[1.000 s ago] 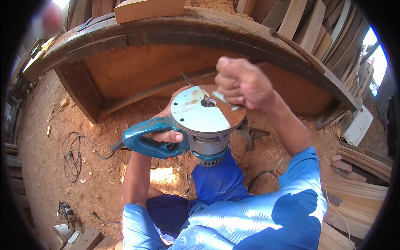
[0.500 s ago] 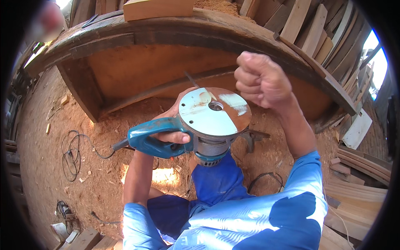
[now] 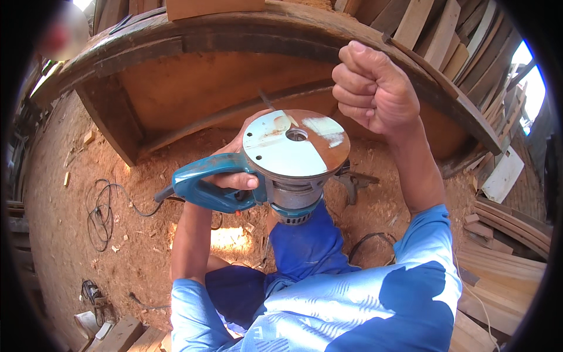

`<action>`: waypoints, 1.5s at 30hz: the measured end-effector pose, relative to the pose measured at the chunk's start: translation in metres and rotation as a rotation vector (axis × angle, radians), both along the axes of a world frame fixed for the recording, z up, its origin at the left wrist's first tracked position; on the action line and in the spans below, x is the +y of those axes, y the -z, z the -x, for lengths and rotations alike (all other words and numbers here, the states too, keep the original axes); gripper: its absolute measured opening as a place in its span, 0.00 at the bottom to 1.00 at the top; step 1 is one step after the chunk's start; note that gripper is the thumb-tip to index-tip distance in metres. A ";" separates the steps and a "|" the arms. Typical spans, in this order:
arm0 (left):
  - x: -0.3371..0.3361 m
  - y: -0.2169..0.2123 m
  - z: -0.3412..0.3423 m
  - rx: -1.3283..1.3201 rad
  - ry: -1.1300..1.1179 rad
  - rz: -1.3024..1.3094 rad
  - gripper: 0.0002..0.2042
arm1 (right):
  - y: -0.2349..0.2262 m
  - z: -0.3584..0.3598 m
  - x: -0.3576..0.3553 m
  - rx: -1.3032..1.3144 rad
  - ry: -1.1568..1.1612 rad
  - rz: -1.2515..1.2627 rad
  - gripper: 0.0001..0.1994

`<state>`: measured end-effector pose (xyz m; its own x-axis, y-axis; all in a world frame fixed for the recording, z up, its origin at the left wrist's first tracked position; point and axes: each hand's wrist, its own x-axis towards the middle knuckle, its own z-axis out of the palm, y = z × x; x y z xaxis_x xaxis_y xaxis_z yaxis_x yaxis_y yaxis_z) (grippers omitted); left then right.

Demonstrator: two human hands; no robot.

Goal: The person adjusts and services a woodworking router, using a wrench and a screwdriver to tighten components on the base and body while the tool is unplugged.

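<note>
My left hand (image 3: pixel 237 180) is wrapped round a teal electric router (image 3: pixel 297 197), its thumb through the loop handle and other fingers behind the body. The router is upside down, so its round base plate (image 3: pixel 286 154) faces up. Pale sheet covers part of that plate, brown shows on the rest, and a hole sits at its centre. My right hand (image 3: pixel 375 88) is a raised fist, to the right of and beyond the plate, touching nothing outside it. Whatever its curled fingers may hold is hidden.
Across the far side runs a curved wooden bench (image 3: pixel 234 41) with a wood block (image 3: pixel 217 6) on top. Boards (image 3: pixel 431 38) lean at the far right, and planks (image 3: pixel 504 281) lie stacked at right. A black cord (image 3: pixel 105 217) coils on the dusty floor at left.
My right fist has risen and moved slightly farther away from the router. The router, in my left hand, has shifted a little up and left in view.
</note>
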<state>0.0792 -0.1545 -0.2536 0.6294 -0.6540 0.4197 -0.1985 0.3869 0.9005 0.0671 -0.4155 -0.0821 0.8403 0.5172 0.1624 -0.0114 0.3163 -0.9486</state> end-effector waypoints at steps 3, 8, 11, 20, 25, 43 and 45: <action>0.001 -0.003 0.004 0.041 -0.002 -0.021 0.62 | -0.002 0.001 -0.010 -0.053 0.050 -0.027 0.21; -0.001 -0.002 0.003 0.054 -0.031 -0.019 0.61 | -0.007 0.006 -0.030 -0.130 0.158 -0.026 0.20; -0.004 -0.012 0.009 0.102 -0.022 0.010 0.61 | -0.022 0.006 -0.034 -0.097 0.057 -0.192 0.22; -0.002 -0.009 0.006 0.038 -0.062 -0.017 0.60 | 0.011 0.012 -0.004 0.053 -0.041 0.062 0.23; 0.002 -0.012 0.010 0.078 -0.012 0.031 0.58 | -0.032 0.008 -0.011 -0.066 -0.085 -0.249 0.21; 0.009 -0.007 0.005 0.053 -0.016 0.046 0.53 | 0.025 -0.006 -0.014 -0.549 0.163 0.862 0.12; 0.012 -0.005 0.005 0.068 -0.015 0.038 0.53 | 0.026 -0.009 -0.008 -0.664 0.061 0.939 0.11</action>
